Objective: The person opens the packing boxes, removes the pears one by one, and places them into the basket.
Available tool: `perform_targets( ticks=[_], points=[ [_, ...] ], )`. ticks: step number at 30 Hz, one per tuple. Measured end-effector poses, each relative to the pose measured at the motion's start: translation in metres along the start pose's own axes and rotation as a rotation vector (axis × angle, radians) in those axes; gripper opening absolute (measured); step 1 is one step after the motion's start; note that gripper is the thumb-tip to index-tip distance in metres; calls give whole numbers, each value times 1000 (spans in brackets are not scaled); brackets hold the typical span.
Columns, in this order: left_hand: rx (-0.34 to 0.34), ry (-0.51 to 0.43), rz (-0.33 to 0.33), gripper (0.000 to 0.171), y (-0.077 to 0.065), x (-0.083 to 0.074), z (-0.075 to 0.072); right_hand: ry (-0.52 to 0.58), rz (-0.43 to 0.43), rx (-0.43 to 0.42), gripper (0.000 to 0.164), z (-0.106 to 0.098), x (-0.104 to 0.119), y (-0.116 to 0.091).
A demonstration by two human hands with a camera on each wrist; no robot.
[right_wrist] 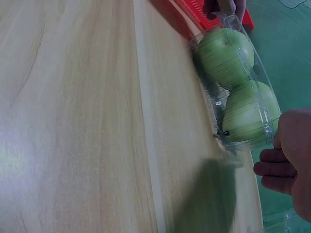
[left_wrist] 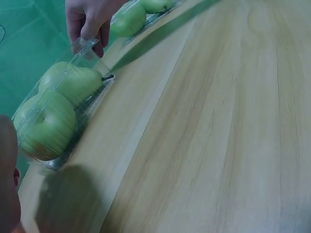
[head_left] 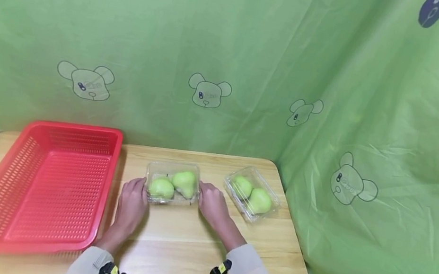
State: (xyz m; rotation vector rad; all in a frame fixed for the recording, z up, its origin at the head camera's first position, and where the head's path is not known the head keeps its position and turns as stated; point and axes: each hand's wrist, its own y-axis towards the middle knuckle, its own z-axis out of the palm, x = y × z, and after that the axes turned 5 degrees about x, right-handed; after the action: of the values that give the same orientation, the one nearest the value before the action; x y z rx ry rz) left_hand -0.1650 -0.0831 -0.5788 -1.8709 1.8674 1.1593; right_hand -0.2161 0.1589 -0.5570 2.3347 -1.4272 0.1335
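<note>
A clear plastic fruit box (head_left: pixel 174 165) stands on the wooden table between both hands. Inside it lie two green pears, a left one (head_left: pixel 161 188) and a right one (head_left: pixel 184 183). My left hand (head_left: pixel 133 204) grips the box's left end, fingers curled at its edge. At the opposite end my right hand (head_left: pixel 213 207) pinches the box's edge between thumb and fingers, plain to see in the left wrist view (left_wrist: pixel 95 19). The left wrist view shows only part of the left hand (left_wrist: pixel 8 179). The box looks closed, with its clear lid over the pears.
Left of the hands sits a red perforated plastic basket (head_left: pixel 110 187). To the right, a second clear box (head_left: pixel 251 173) with two green pears lies at an angle on the wooden table (head_left: pixel 177 264). Green curtains (head_left: pixel 150 111) printed with bear heads hang behind and at the right.
</note>
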Motion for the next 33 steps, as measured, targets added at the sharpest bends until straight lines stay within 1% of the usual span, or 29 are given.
perform_targets(
  ticks=[6,9,13,15,17,19,23,26,29,33],
  points=[
    [57,46,7,31,-2,-3,-5,17,-2,11,26,-6,3,1],
    [75,82,31,32,-3,-4,-7,15,2,19,27,-8,4,2],
    [62,148,86,32,-4,-5,-9,44,31,43,29,-11,7,3],
    [49,169,102,32,-4,-5,-9,68,52,57,31,-13,9,3],
    [40,164,105,31,-5,-6,-10,92,81,69,33,-14,11,3],
    [47,144,98,31,-6,-8,-10,118,118,78,33,-14,12,3],
    [79,66,53,31,-7,-11,-10,213,212,89,33,-14,12,2],
    [90,-19,-1,30,-7,-12,-10,276,265,85,34,-13,12,2],
    [89,-116,-76,31,-5,-12,-12,293,287,76,34,-12,11,3],
    [105,-225,-206,38,-4,-10,-15,283,295,74,33,-13,12,4]
  ],
)
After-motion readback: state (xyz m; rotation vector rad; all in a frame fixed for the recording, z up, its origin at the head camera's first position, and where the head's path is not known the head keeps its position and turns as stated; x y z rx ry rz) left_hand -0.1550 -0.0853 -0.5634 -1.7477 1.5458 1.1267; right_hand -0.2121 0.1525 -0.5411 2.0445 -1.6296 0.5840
